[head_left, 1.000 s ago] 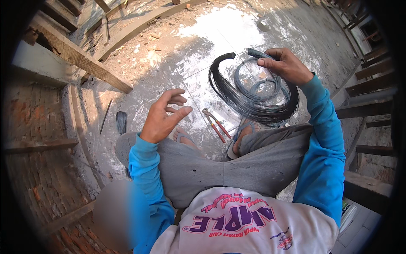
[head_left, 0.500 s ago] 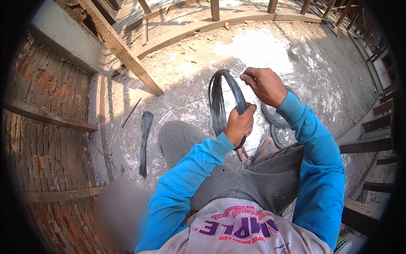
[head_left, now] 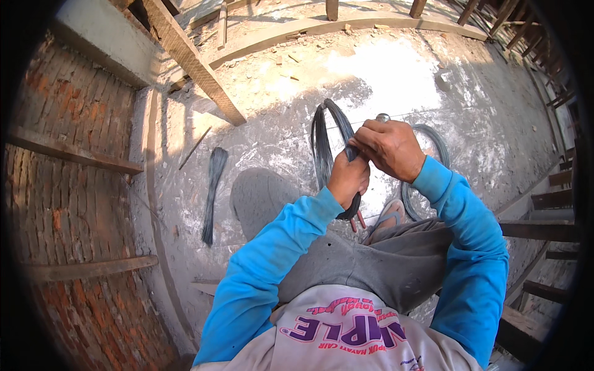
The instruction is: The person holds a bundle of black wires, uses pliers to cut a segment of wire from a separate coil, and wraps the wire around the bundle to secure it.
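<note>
Wire loop (head_left: pixel 320 142) sits clasped in the left hand (head_left: pixel 350 179); the right hand (head_left: pixel 396 148) curls its fingers beside the left thumb (whether they pinch a strand, I cannot tell). Bare floor (head_left: pixel 272 145) opens left of the grip toward a loose wire bundle (head_left: pixel 215 195). Red handles (head_left: pixel 361 220) show only partly below the grip; rightward, a wire coil (head_left: pixel 438 141) is half covered by the right arm.
</note>
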Tool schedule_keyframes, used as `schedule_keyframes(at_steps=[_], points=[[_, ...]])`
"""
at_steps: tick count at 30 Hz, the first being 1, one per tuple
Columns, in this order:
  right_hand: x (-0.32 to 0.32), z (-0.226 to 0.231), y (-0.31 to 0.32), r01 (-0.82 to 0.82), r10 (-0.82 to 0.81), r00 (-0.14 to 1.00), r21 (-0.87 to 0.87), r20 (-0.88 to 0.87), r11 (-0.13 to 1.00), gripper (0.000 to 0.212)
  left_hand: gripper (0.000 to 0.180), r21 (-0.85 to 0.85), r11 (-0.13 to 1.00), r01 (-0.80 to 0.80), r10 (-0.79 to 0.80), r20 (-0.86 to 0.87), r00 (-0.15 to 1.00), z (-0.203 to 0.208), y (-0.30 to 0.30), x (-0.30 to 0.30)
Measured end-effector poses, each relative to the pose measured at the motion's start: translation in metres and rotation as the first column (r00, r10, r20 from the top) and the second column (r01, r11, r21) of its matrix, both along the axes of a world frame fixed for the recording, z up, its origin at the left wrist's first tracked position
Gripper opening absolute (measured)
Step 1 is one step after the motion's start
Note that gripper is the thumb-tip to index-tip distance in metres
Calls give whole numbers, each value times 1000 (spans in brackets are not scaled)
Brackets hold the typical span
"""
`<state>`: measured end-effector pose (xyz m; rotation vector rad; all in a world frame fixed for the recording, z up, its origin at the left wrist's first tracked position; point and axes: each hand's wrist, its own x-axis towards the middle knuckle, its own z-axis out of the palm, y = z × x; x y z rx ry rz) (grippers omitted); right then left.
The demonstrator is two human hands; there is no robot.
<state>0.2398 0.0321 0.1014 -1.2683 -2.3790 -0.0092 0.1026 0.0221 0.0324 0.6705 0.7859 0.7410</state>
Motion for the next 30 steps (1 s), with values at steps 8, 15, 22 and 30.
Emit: schedule_keyframes(at_steps=[8,15,22,30], points=[[5,32,-40,90,-74,961,50,-266,995,9,24,61,985,-163,153,143,978,12,54,-56],[32,-74,-39,211,-294,953,-543,-69,813,25,20,42,999,-23,12,256,967,22,43,-106],[14,-103,-59,108,16,991,-860,134,498,54,17,137,978,155,-187,270,945,36,28,-129],[17,-54,-24,-77,-267,867,-643,-420,762,24,19,124,941,314,-338,331,881,37,13,-118]])
